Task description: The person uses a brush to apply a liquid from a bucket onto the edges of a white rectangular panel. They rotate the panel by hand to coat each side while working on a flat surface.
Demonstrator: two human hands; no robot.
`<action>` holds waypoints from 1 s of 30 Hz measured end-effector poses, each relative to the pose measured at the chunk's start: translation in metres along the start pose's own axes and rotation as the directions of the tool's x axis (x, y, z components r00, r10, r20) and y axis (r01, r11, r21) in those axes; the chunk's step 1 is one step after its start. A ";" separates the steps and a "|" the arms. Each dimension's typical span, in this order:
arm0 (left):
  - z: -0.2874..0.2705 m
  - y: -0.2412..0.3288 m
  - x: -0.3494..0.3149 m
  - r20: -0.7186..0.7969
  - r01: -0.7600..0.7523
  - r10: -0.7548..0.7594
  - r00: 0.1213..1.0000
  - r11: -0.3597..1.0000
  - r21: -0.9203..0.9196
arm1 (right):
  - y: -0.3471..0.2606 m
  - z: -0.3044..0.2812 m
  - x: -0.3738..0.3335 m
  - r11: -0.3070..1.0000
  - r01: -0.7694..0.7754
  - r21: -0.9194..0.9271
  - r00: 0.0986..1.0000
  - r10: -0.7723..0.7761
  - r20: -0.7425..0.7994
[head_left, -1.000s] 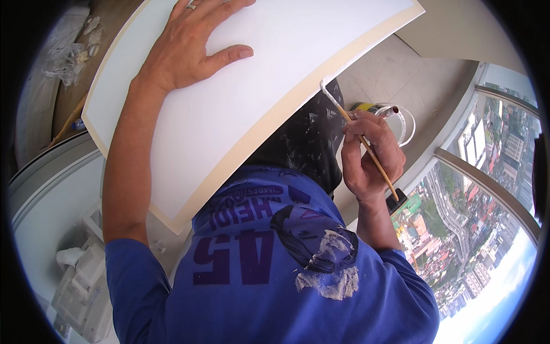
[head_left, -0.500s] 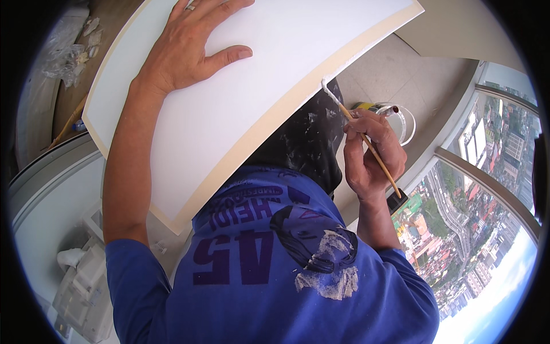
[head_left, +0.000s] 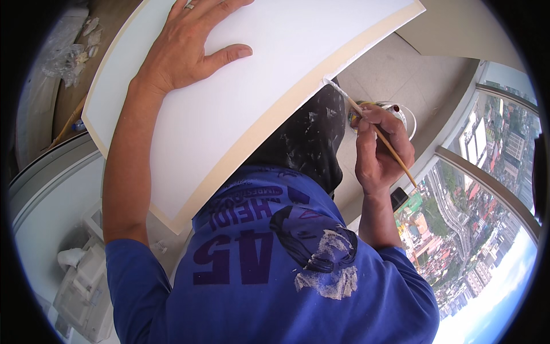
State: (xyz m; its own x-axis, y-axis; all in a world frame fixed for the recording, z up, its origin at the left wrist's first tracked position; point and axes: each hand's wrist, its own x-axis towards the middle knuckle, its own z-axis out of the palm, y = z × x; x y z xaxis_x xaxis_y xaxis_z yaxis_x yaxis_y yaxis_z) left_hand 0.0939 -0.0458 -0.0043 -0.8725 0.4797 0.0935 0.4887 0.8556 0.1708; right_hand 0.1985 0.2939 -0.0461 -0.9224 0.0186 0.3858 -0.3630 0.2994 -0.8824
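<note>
A large white panel [head_left: 240,109] with beige tape-like borders slants across the upper middle. My left hand [head_left: 192,49] lies flat on its white face, fingers spread, a ring on one finger. In a pinch grip, my right hand [head_left: 385,143] holds a thin paintbrush [head_left: 395,153] by its wooden handle. The brush's white-coated tip touches the panel's near right edge, where a strip of white paint runs along the border. Behind my right hand a paint can [head_left: 401,114] with a wire handle is partly hidden.
Tiled floor [head_left: 395,69] extends beyond the panel. Tall windows [head_left: 458,218] over a city line the right side, with a small black object [head_left: 399,198] by my right wrist. Crumpled clear plastic [head_left: 66,60] lies at the upper left. White fixtures [head_left: 86,286] stand lower left.
My right hand has shifted slightly right, and the brush lies at a flatter angle with its tip still at the panel's edge. The left hand and panel stay in place.
</note>
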 end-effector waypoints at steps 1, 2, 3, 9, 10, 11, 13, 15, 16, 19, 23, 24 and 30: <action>0.000 0.000 0.000 0.000 -0.001 0.001 1.000 1.000 0.000 | 0.000 0.000 -0.001 1.000 -0.005 -0.006 1.000 0.005 -0.009; 0.000 0.000 0.000 0.000 -0.001 0.001 1.000 1.000 0.001 | -0.002 -0.001 -0.002 1.000 -0.011 0.013 1.000 0.011 -0.004; 0.001 0.000 0.000 -0.001 0.000 0.000 1.000 1.000 0.001 | -0.004 0.000 -0.004 0.999 -0.018 0.032 1.000 0.018 0.000; 0.000 0.000 0.000 -0.009 -0.005 0.005 1.000 1.000 0.008 | -0.001 0.001 0.000 0.999 0.046 -0.013 0.999 -0.045 0.012; 0.000 0.000 0.001 -0.008 -0.007 0.007 1.000 1.000 0.006 | 0.000 0.001 0.002 0.998 0.053 -0.027 0.999 -0.053 -0.003; 0.000 0.000 0.001 -0.007 -0.009 0.010 1.000 1.000 0.005 | 0.000 0.001 0.002 0.995 0.078 -0.054 0.997 -0.078 -0.002; 0.001 0.000 0.000 -0.012 -0.008 0.008 1.000 1.000 0.002 | 0.000 0.001 0.005 0.986 0.130 -0.106 0.991 -0.130 0.006; 0.001 -0.001 -0.001 -0.015 -0.010 0.010 1.000 1.000 -0.001 | 0.000 0.001 0.008 0.980 0.171 -0.101 0.985 -0.173 -0.007; 0.001 -0.001 -0.001 -0.016 -0.012 0.012 1.000 1.000 -0.003 | 0.000 0.002 0.008 0.976 0.192 -0.099 0.981 -0.194 -0.014; 0.001 -0.001 0.000 -0.021 -0.023 0.023 1.000 1.000 0.002 | -0.004 0.000 0.001 0.992 0.112 -0.060 0.992 -0.108 0.064; 0.000 0.001 0.003 -0.013 -0.038 0.039 0.999 0.997 0.062 | -0.008 -0.007 -0.008 0.993 -0.019 0.115 0.999 0.016 0.031; 0.007 -0.004 0.002 -0.064 -0.065 0.072 0.995 0.993 0.100 | -0.006 -0.013 -0.007 0.980 -0.063 0.188 0.998 0.064 0.000; 0.024 -0.022 -0.004 -0.131 -0.105 0.124 0.984 0.985 0.139 | 0.079 -0.097 0.000 0.935 -0.343 -0.094 0.898 0.298 -0.323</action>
State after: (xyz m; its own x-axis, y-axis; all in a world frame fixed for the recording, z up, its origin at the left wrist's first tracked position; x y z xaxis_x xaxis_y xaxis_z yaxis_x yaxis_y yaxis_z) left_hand 0.0866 -0.0619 -0.0322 -0.7980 0.5521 0.2417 0.5733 0.8191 0.0220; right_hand 0.1831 0.4103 -0.0894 -0.8943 0.4136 0.1709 -0.0102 0.3629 -0.9318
